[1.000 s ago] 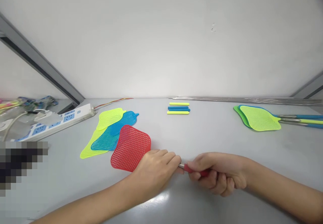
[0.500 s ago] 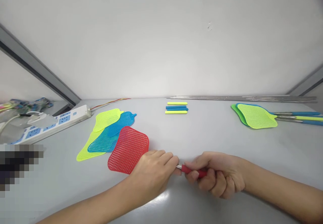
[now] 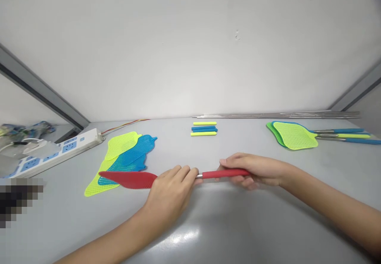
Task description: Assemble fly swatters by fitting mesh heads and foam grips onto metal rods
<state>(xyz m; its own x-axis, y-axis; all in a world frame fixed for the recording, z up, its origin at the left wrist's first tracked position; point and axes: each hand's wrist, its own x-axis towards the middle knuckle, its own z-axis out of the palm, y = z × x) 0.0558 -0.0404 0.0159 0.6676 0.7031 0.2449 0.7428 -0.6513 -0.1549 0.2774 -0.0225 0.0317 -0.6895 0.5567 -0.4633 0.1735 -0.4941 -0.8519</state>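
1. your left hand (image 3: 172, 188) is wrapped around the red swatter (image 3: 127, 180), at the neck, just behind its flat part. the swatter is in front of you, over the grey table (image 3: 238, 224).
2. your right hand (image 3: 262, 170) has changed the most. a moment ago it made a fist around the red grip (image 3: 224, 173). now the fingers are looser, and the end of the grip lies by your palm. the hand is a bit blurry, so i cannot tell if it is squeezing.
3. the swatter has turned too. before, you saw its wide face full of holes. now you see it almost from its thin edge.
4. i think this makes it easier to check the grip, since most of it shows. a bit of silver rod (image 3: 199, 175) peeks out between your left hand and the grip. the neck is hidden under your left hand.
5. on the left, yellow mesh heads (image 3: 122, 144) and blue mesh heads (image 3: 141, 148) overlap. i cannot tell if the red swatter touches them.
6. yellow grips (image 3: 204, 124) and blue grips (image 3: 204, 129) lie in the middle, in the same place as before. on the right, the stacked swatters (image 3: 297, 136) have not changed either.
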